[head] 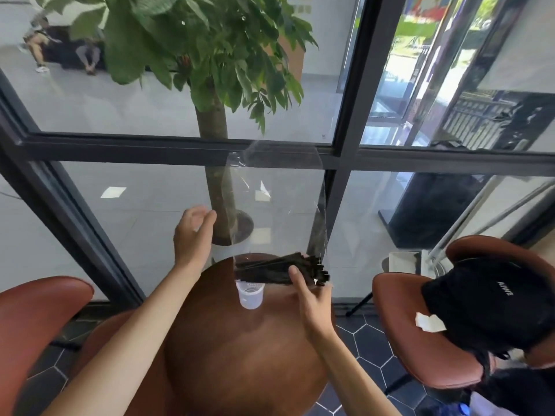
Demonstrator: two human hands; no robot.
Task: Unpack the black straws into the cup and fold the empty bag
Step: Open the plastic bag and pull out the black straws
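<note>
the black straws (pixel 279 270) lie in a bunch at the bottom of the clear bag (pixel 274 199). the bunch lies almost flat, with its right end a bit lower. the bag stands tall above the straws and you can see right through it to the window behind. its top edge curls a little.

your right hand (pixel 312 298) holds the bottom of the bag with the straws inside. the thumb lies on the side of the bunch that faces you, and the other fingers wrap round the right end, so this hand grips the bag and the straws together.

your left hand (pixel 192 232) is up in the air just beside the left edge of the bag. its fingers are bent and spread apart, with nothing in them. you cannot tell if a fingertip touches the bag.

the cup (pixel 250 294) is clear plastic and stands upright on the round brown table (pixel 240 355), right under the left end of the straws. there are no straws in it.

a brown chair (pixel 36 307) is on your left. another brown chair (pixel 420 340) is on your right, with a black bag (pixel 492 304) resting on it. behind the window stands a tree (pixel 210 70) with big green leaves.
</note>
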